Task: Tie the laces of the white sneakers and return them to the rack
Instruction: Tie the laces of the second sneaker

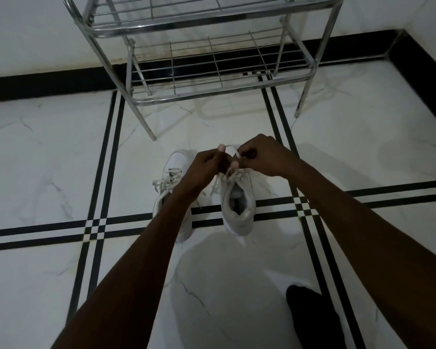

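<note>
Two white sneakers stand side by side on the tiled floor, toes toward the rack. Over the right sneaker, my left hand and my right hand each pinch part of its white lace, which forms a small loop between them. My hands hide that shoe's toe and the lace crossing. The left sneaker lies partly under my left forearm, its laces loose and spread. The metal wire shoe rack stands just beyond the shoes, its two visible shelves bare.
White marble floor tiles with black double stripes run all around. A black skirting band lines the white wall behind the rack. A dark foot or sock shows at the bottom right.
</note>
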The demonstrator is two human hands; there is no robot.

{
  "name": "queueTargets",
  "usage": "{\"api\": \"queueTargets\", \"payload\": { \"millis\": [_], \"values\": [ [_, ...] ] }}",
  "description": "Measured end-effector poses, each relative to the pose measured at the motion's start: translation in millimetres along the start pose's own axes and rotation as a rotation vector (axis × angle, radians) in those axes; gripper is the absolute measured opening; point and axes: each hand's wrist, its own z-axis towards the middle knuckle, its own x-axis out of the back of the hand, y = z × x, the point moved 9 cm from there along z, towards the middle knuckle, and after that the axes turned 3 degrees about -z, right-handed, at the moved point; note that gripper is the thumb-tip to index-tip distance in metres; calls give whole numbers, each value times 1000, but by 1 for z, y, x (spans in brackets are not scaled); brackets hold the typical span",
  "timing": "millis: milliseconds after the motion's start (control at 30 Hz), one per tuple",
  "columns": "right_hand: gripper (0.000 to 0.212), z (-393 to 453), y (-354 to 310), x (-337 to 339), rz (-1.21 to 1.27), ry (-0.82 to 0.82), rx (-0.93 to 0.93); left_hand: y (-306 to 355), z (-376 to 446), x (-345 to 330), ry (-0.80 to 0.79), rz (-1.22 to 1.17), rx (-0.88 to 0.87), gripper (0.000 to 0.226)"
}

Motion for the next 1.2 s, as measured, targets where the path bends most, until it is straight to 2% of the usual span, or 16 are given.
{"api": "queueTargets", "payload": {
  "millis": [67, 167, 300, 533, 567, 667, 700, 800, 867, 1000, 1100, 1200],
  "values": [
    [12, -2, 0, 8, -63, 114, 47, -1, 2, 1, 46, -1, 13, 48],
    [12, -9, 7, 11, -100, 268, 37, -6, 4, 0, 73, 8, 48, 43],
    [13, -16, 17, 11, 113, 358, -10, -14, 4, -5, 39, 29, 90, 41],
    [20, -19, 35, -4, 517, 369, -146, -6, -2, -2, 99, -38, 37, 20],
    [21, -18, 36, -6, 576, 352, -163, -5, -4, -1, 127, -95, 46, 23],
    [23, -17, 30, -15, 731, 267, -216, -15, -6, 1, 203, -325, 127, 52],
    [23, -18, 28, -17, 761, 247, -233, -18, -6, 0, 202, -384, 163, 52],
    [18, -20, 23, -17, 807, 220, -280, -23, -7, -5, 197, -522, 241, 22],
    [18, -20, 24, -21, 843, 191, -338, -23, -10, -3, 256, -582, 255, 7],
    [37, -27, 42, -40, 1176, 151, -573, -32, -17, 9, 393, -666, 265, 16],
    [38, -41, 69, -54, 1466, 285, -789, -51, -34, 26, 647, -743, 312, 21],
    [29, -57, 98, -65, 1487, 405, -929, -65, -55, 39, 848, -655, 340, 25]
  ]
}}
